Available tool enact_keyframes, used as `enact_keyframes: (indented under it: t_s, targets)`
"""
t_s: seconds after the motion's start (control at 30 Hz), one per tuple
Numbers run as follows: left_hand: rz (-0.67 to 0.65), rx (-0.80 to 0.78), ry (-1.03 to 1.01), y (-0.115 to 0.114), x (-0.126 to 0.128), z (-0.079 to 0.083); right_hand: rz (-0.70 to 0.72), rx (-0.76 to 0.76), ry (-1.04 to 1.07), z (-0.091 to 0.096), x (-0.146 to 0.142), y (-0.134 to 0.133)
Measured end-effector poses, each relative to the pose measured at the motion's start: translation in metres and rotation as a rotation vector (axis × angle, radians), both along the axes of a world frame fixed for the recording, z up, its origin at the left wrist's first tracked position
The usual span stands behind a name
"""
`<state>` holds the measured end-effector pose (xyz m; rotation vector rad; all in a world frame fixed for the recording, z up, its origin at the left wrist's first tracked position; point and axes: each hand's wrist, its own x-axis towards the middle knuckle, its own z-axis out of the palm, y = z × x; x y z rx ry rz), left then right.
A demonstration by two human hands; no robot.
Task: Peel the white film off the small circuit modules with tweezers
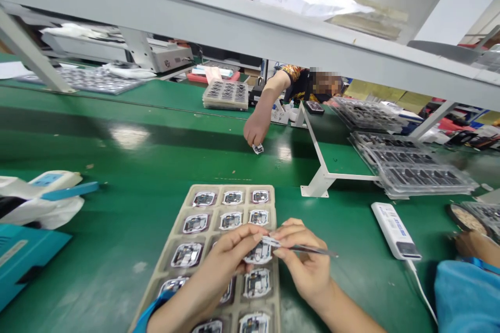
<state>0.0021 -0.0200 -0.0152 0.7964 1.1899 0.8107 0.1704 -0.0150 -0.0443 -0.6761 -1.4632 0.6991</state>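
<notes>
Two hands at work now, the right hand [304, 268] clamped on tweezers [308, 248] lying nearly level, tips pointing left at the left hand [224, 255], its fingers together just above a module [258, 253] in the tray [230, 188].

A module tray [234, 189] lies on the workbench [117, 255] — a power bank [396, 230] to its right.

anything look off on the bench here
Nothing looks spilled or damaged. The one odd thing is a small part lying loose on the green bench under a co-worker's hand, outside any tray, while the others sit in the tray's pockets.
</notes>
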Motion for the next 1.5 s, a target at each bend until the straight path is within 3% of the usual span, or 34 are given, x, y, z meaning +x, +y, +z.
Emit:
enact_keyframes:
  t_s: [0.23,0.6,1.0,1.2,1.5]
  targets:
    - [-0.018,-0.004,0.026,-0.002,0.000,0.000,0.004,-0.034,0.013,-0.004,-0.001,0.000]
    - [-0.019,-0.013,0.024,0.000,0.000,0.000,0.030,-0.216,0.125,-0.002,-0.002,-0.003]
    - [-0.054,0.012,0.055,0.001,0.001,-0.001,-0.027,-0.276,-0.003,0.003,0.002,-0.003]
    - [-0.064,0.011,0.083,0.002,-0.001,-0.003,0.025,-0.290,-0.041,0.006,0.003,-0.002]
    - [-0.069,0.001,0.042,0.003,-0.003,-0.004,0.070,-0.369,0.108,0.000,0.002,0.000]
